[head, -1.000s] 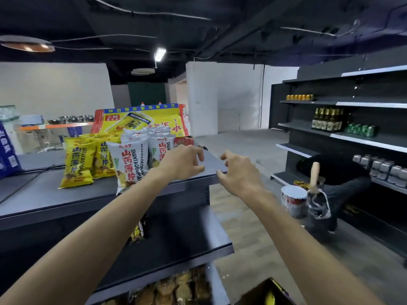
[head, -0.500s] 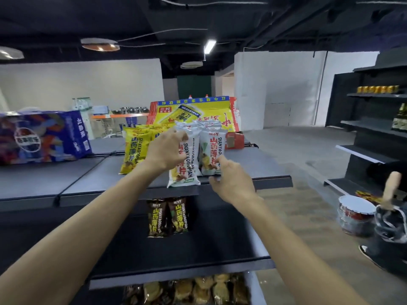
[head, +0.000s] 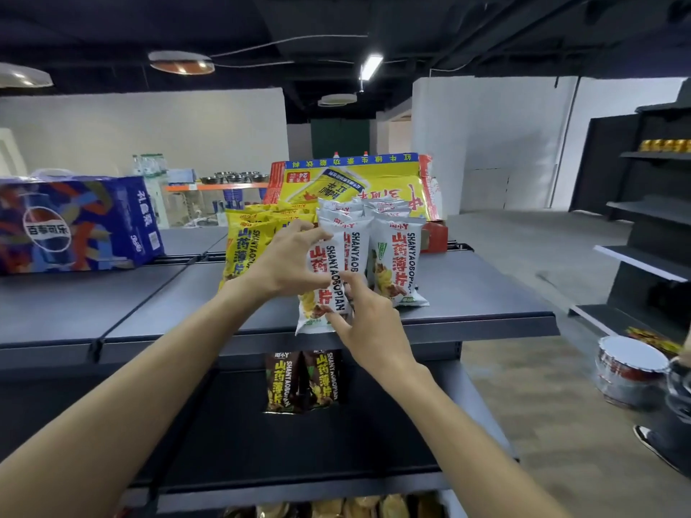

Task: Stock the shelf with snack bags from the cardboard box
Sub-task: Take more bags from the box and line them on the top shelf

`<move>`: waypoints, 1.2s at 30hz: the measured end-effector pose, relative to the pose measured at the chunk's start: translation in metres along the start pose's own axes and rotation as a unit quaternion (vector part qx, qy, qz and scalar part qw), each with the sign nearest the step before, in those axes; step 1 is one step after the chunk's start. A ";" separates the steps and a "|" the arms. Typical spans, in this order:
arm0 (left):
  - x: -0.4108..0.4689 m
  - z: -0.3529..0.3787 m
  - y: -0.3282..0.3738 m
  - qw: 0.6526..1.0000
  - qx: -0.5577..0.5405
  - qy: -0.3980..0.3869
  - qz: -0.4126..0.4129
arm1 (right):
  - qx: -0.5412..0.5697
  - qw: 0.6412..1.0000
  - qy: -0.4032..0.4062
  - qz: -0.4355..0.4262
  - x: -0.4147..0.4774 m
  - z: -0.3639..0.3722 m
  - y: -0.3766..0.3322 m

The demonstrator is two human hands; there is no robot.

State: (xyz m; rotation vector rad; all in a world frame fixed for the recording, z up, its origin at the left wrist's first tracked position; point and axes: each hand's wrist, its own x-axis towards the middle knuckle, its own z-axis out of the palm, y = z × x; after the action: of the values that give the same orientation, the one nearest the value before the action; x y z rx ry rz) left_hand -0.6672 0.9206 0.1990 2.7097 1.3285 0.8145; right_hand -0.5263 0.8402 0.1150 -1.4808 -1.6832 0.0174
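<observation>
Grey shelf top (head: 478,293), black ceiling (head: 486,24)

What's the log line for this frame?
step: setting bag | left hand: holds front white bag | right hand: fingers on its lower half | bag: standing at top shelf front edge
</observation>
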 end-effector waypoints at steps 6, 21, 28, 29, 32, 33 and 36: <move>0.005 -0.004 -0.011 1.000 0.001 0.003 0.011 | -0.011 1.000 -0.012 -0.024 -0.002 0.012 0.004; 0.069 -0.030 0.097 0.991 0.024 0.101 0.087 | -0.005 0.990 0.092 -0.103 0.038 -0.082 0.048; 0.151 -0.018 0.182 0.985 0.036 0.112 0.125 | -0.032 0.985 0.133 -0.102 0.081 -0.159 0.118; 0.159 -0.013 0.189 0.985 0.036 0.110 0.125 | -0.042 0.985 0.133 -0.098 0.085 -0.166 0.128; 0.180 0.005 0.201 0.987 0.048 0.103 0.115 | -0.060 0.987 0.117 -0.088 0.096 -0.175 0.154; 0.185 0.011 0.202 0.987 0.055 0.098 0.112 | -0.062 0.988 0.111 -0.087 0.098 -0.175 0.161; 0.197 0.023 0.200 0.989 0.064 0.079 0.108 | -0.068 0.989 0.095 -0.086 0.106 -0.170 0.181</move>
State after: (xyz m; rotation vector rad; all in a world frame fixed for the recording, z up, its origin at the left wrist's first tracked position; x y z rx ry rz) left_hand -0.4111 0.9432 0.3135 2.9862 1.1641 1.0141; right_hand -0.2710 0.8925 0.1865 -1.3833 -1.6760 -0.3282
